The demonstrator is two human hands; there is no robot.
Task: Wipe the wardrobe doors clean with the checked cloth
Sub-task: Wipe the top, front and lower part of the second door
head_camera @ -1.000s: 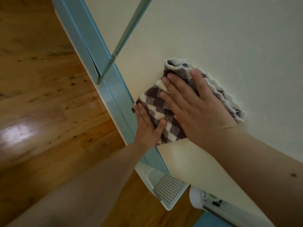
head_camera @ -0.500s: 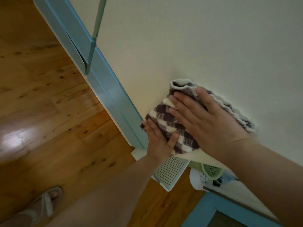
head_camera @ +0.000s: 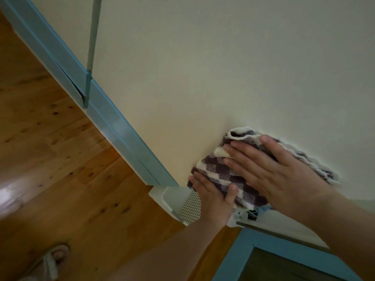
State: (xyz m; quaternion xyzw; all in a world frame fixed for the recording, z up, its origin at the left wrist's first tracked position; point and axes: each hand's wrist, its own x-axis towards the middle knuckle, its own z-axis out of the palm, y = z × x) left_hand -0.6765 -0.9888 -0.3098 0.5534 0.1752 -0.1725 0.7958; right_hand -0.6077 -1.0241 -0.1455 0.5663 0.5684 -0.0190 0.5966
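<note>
The cream wardrobe door (head_camera: 203,67) with a light blue bottom frame (head_camera: 121,134) fills most of the head view. A folded purple-and-white checked cloth (head_camera: 218,171) lies flat against the door's lower right corner. My right hand (head_camera: 280,175) presses on the cloth with its fingers spread flat. My left hand (head_camera: 213,197) grips the cloth's lower left corner, thumb on top. The cloth's wavy white edge sticks out to the right of my right hand.
A wooden floor (head_camera: 50,149) runs along the left. A white perforated plastic basket (head_camera: 182,203) sits on the floor just below the door's corner. A second blue-framed panel (head_camera: 253,256) lies at the lower right. My sandalled foot (head_camera: 50,260) shows at the bottom left.
Both hands have slid the cloth down and to the right along the door, from beside the blue frame to the door's bottom corner. The view has tilted downward, so the foot and lower panel now show.
</note>
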